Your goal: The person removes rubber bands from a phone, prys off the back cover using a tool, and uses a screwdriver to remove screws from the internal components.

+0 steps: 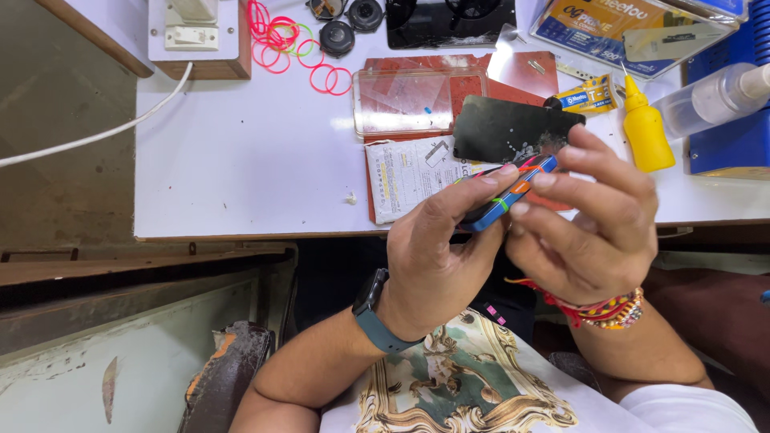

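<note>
Tabletop: white, fills upper frame; its front edge runs across just above the hands.
Blue box: far 3 o'clock on tabletop, partly cut off by frame.
Left hand: centre frame, smartwatch w/ blue-grey band on wrist. Fingers clenched round the phone from below, thumb along its upper edge.
Right hand: at 3 o'clock of left hand, touching it. Bead and thread bracelets on wrist. Fingertips pinch the phone's right end; upper fingers spread loose.
Phone: blue-edged, seen edge-on, tilted up to the right, held by both hands just off the tabletop's front edge. Coloured rubber bands wrapped round it.
Dark panel: black rectangle, at 12 o'clock of phone, flat on tabletop, scuffed near one corner.
Clear case: see-through tray on a red mat, at 11 o'clock of phone.
Paper packet: white, printed, just at 9 o'clock of phone, partly under left hand's fingers.
Spray bottle: clear, lying at 2 o'clock.
Yellow bottle: nozzle-tipped, upright, at 2 o'clock of right hand.
Rubber bands: pink and green loops, loose, at 11 o'clock, well apart from hands.
</note>
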